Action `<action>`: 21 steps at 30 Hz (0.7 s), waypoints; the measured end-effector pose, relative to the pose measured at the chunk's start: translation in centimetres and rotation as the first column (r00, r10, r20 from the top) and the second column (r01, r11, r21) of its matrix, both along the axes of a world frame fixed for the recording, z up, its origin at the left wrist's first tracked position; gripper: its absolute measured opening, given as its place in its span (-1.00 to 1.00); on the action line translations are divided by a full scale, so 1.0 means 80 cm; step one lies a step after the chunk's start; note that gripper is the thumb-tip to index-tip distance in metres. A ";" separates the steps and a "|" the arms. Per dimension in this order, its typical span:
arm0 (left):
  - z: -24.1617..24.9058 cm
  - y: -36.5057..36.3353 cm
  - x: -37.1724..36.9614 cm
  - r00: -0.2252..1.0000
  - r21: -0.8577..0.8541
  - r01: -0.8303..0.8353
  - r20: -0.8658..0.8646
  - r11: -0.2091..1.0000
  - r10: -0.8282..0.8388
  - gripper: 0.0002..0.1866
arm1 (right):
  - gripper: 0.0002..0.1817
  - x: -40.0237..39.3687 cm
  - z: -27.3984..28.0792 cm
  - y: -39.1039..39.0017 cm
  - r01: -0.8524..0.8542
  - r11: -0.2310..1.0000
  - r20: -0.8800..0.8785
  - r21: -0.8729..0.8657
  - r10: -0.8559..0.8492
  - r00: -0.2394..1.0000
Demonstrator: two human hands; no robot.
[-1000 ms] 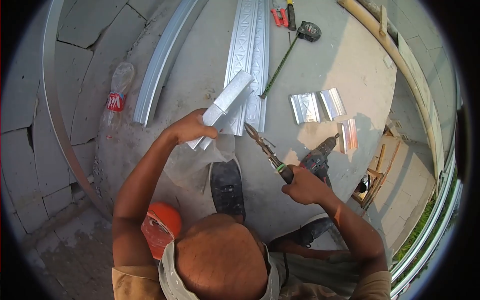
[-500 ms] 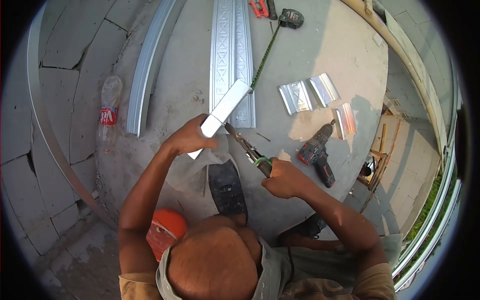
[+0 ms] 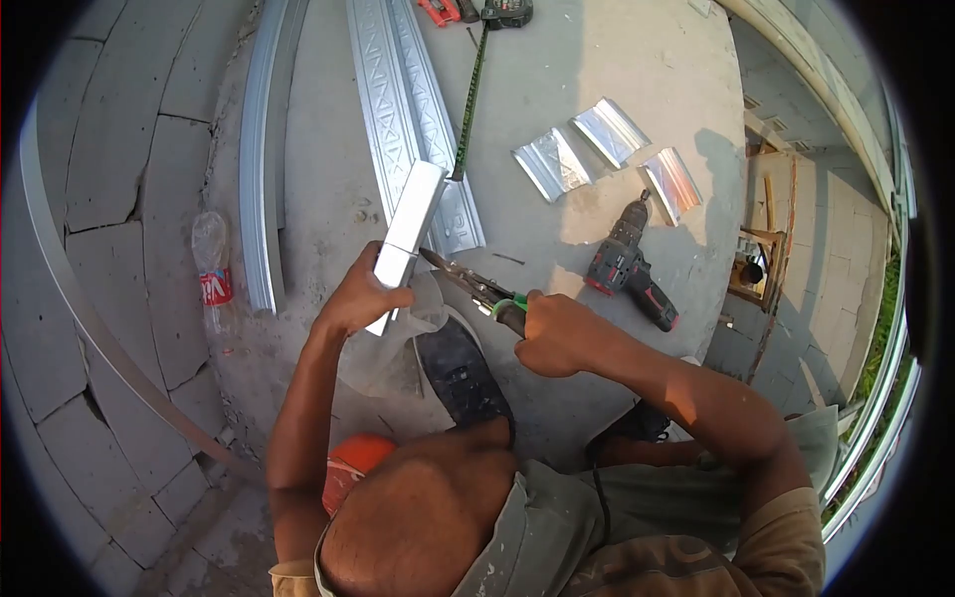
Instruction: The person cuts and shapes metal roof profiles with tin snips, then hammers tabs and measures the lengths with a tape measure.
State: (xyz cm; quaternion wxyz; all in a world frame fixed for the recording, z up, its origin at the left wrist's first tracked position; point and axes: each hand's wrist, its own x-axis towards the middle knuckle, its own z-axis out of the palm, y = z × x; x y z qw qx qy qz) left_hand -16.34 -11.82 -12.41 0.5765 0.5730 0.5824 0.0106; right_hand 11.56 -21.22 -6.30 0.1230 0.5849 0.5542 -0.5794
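My left hand (image 3: 363,295) is closed around the lower part of a short metal channel piece (image 3: 413,211), which is tilted up and has a cut line across it. In my right hand (image 3: 559,333) are tin snips (image 3: 482,291) with green on the handles. Their jaws point left and meet the channel's edge at the cut line. Beneath the channel lies a long embossed metal profile (image 3: 370,75). An extended tape measure (image 3: 507,12) has its green blade (image 3: 472,104) running down to the channel's upper end.
A cordless drill (image 3: 627,267) and three short cut profile pieces (image 3: 609,131) lie to the right. Long metal profiles (image 3: 261,159) and a plastic bottle (image 3: 212,274) are at left. Red-handled pliers (image 3: 438,12) lie at the top. An orange object (image 3: 360,456) sits near my left forearm.
The view has shifted and turned. The channel piece stands more upright in my left hand, and the snips' jaws stay at its cut line.
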 end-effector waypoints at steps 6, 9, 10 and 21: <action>0.000 -0.002 0.001 1.000 0.002 0.008 -0.014 1.000 -0.008 -0.10 | -0.49 0.000 -0.003 0.000 -0.018 1.000 0.004 0.021 0.018 1.000; -0.001 -0.004 -0.003 1.000 0.000 0.006 0.006 1.000 -0.006 -0.12 | -0.48 0.001 -0.017 0.000 -0.087 0.989 0.001 0.119 0.088 0.996; 0.001 -0.005 -0.002 1.000 0.016 -0.009 0.011 1.000 0.009 -0.15 | -0.48 0.002 -0.031 -0.003 -0.086 0.989 0.000 0.119 0.086 0.996; 0.043 -0.012 0.033 0.983 0.346 -0.158 0.147 0.925 0.113 -0.31 | -0.59 0.044 -0.059 0.017 -0.024 0.883 0.133 0.469 -0.044 0.990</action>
